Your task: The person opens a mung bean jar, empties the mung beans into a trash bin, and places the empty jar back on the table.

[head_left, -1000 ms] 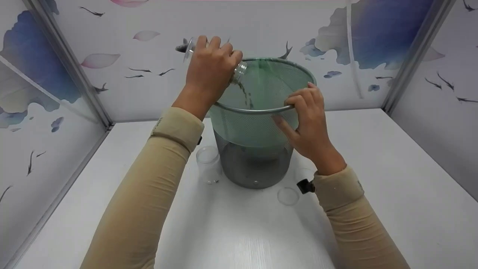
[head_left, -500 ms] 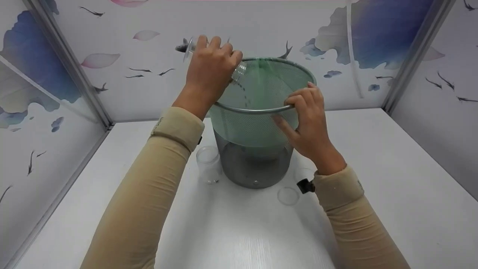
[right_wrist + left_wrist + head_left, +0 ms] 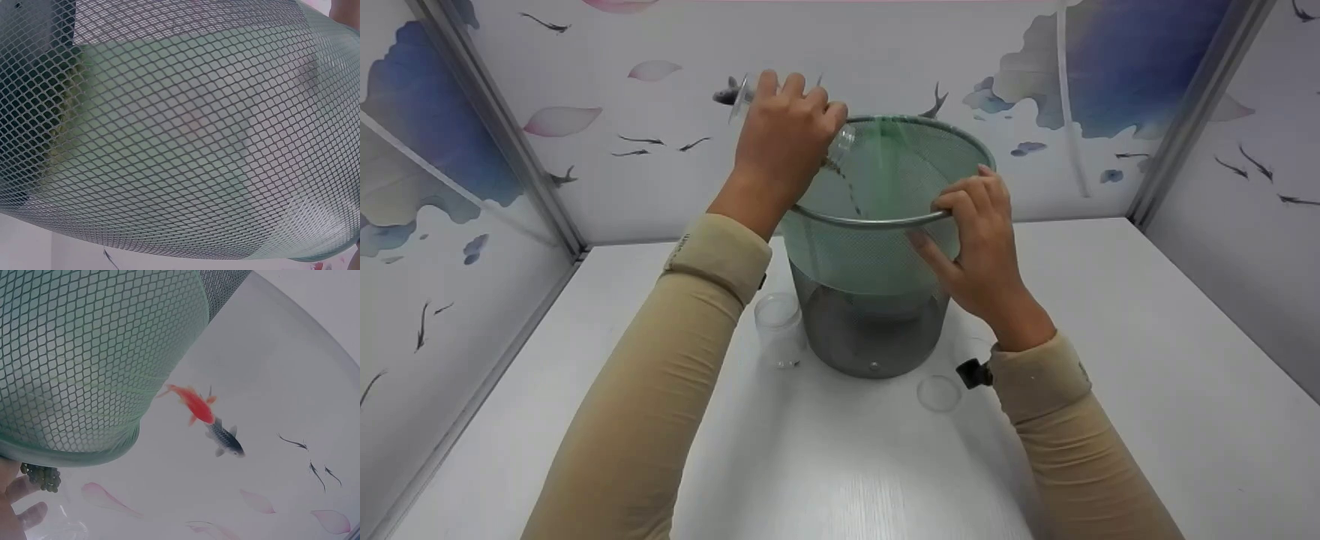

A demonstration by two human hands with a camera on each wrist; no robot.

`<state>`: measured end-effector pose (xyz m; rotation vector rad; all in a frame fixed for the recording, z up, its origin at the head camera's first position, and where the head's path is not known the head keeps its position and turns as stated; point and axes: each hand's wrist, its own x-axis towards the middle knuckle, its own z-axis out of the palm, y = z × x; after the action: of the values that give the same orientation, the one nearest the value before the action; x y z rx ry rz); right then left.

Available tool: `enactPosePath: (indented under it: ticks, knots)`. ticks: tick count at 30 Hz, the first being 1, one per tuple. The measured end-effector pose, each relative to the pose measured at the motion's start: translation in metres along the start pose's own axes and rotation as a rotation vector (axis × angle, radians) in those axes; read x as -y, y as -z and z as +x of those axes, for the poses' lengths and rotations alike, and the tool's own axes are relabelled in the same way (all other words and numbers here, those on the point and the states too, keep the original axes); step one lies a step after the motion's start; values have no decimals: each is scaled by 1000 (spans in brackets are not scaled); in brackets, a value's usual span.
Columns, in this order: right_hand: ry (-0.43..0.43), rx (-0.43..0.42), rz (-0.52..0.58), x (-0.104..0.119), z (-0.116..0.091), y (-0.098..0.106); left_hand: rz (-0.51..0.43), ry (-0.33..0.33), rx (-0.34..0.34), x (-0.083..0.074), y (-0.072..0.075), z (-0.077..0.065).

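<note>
My left hand (image 3: 787, 139) grips a clear jar (image 3: 846, 139), tilted mouth-down over the rim of a grey wire-mesh bin (image 3: 870, 337). A translucent green bag (image 3: 862, 259) lines the bin and folds over its rim. Small dark grains (image 3: 851, 191) fall from the jar's mouth into the bin. In the left wrist view, greenish bean-like grains (image 3: 44, 477) sit beside my left fingers (image 3: 32, 515). My right hand (image 3: 986, 247) pinches the near right rim, thumb outside and fingers over the top. The right wrist view shows mostly mesh (image 3: 169, 140) and green film.
A second clear jar (image 3: 778, 330) stands on the white table (image 3: 825, 465), left of the bin. A clear round lid (image 3: 938, 394) lies in front, with another faint clear round thing partly hidden by the right wrist. Printed panels (image 3: 645, 187) enclose the table.
Grains keep falling from the jar; the stream looks thinner than one second ago. Both hands and the bin stay almost in place.
</note>
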<state>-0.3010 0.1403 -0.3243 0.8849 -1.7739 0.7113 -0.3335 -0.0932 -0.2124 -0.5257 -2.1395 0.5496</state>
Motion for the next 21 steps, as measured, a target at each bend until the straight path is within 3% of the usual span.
enactPosePath:
  ticks: [21]
  knots:
    - [14,-20,19,0,0,-2,20,-9,51,0,3,2]
